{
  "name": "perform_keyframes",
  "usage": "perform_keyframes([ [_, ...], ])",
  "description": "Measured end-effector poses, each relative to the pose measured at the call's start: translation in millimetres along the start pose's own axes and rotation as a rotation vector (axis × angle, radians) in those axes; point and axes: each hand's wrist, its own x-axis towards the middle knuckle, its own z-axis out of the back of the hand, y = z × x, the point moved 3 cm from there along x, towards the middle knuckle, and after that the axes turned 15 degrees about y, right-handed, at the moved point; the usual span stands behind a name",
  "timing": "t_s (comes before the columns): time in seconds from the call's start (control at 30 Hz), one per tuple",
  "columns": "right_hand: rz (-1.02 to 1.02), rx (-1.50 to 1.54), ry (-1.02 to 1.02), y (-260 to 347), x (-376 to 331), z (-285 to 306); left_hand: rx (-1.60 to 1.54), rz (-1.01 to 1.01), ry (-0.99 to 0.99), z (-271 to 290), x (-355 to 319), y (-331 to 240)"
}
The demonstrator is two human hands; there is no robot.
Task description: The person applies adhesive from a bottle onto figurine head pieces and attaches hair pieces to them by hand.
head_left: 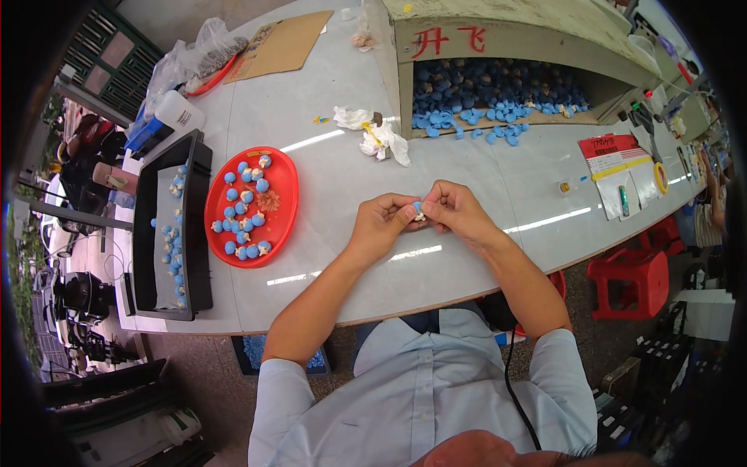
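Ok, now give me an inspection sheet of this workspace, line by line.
Surface: pale, glossy table, reflecting light.
Job's things: small blue-and-cream piece in hand; similar pieces on a red tray and in a black tray; blue parts heaped inside an open-fronted box.
Clutter: crumpled tissue, cardboard, tape roll.
Grip: left hand and right hand both pinch the piece.
Cables: a black cord runs down over the shirt.
Surroundings: red stool at right; motorbikes at left.

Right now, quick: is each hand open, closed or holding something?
Left hand: closed, holding a small blue-and-cream piece.
Right hand: closed, holding the same piece.
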Motion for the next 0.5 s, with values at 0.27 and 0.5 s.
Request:
perform_keyframes([
  [0.27, 0.025, 0.015, 0.007, 0.3, -0.2, 1.1, -0.037, 0.003, 0.04, 4.1, 2.1, 2.9],
  [0.5, 0.053, 0.144, -0.004, -5.3, -0.1, 4.9, -0.275, 0.105, 0.071, 5.2, 4.1, 5.1],
])
